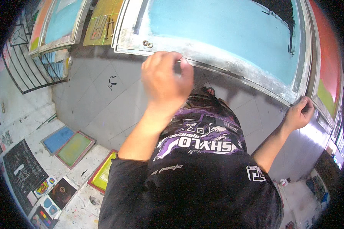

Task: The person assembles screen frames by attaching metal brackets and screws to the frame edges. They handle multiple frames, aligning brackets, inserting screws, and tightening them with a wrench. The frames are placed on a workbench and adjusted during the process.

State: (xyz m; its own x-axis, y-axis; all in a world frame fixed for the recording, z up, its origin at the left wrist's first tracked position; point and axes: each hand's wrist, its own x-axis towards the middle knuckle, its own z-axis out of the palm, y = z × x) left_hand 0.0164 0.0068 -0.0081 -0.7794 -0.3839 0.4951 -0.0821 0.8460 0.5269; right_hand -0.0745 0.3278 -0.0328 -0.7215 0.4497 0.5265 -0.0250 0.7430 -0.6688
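Note:
A large screen-printing frame [233,70] with a white-smeared border and a light blue mesh lies in front of me. My left hand [166,78] is at its near edge, left of the middle. Its fingers curl toward the thumb, slightly blurred, and whatever sits between them is hidden. Two small metal nuts [147,44] rest on the border just beyond that hand. At the near right corner, my right hand [300,113] is closed, thumb and fingers pinching the frame's corner.
Left of the frame is a yellowish board [102,28] with metal pieces on it, then another blue-meshed frame [61,24]. A black wire rack [28,65] stands at far left. Coloured screens [75,149] lean by the left wall. A red-and-green panel [326,65] is at right.

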